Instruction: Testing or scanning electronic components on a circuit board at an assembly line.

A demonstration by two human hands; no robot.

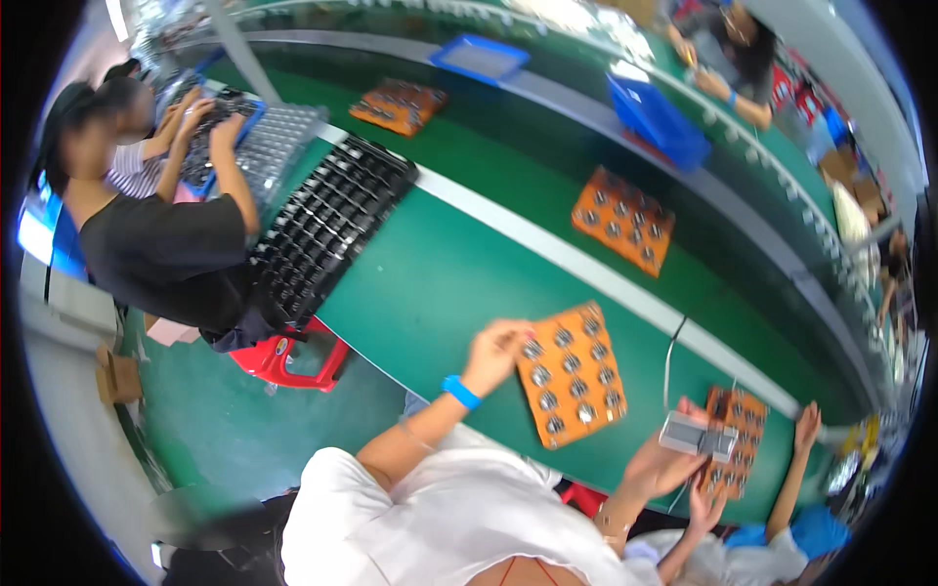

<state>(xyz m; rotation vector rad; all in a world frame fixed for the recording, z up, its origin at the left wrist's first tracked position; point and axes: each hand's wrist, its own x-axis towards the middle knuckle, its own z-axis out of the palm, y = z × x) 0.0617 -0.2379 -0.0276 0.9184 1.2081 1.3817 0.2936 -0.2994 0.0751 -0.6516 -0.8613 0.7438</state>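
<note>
Black shirt (161,244): A co-worker wears it, far to the left of the middle orange tray (558,382).
Black tray (332,230): It sits to the left of the middle orange tray and farther back, on the same green bench (420,273). It has many little pockets, maybe to keep small things apart.
Left hand (496,354): It is at the left edge of the middle orange tray. The fingers are bent and the gap between the tips is narrow. I cannot tell if they pinch something tiny or just touch the edge.
Middle orange tray: It lies flat on the bench, in front of the person. Round shiny parts sit in rows on it, each in its own spot, probably so they don't roll around.
Far orange tray (622,221): It is behind the middle orange tray, past the white rail (586,278), and has round parts too.
Right hand (664,459): It is to the right of the middle orange tray, curled around a grey block (699,438). The block is held up off the bench, perhaps to keep it ready.
Right orange tray (735,444): It is to the right of the middle orange tray, partly hidden by the block. Another person's hand (705,510) is at its near edge.
</note>
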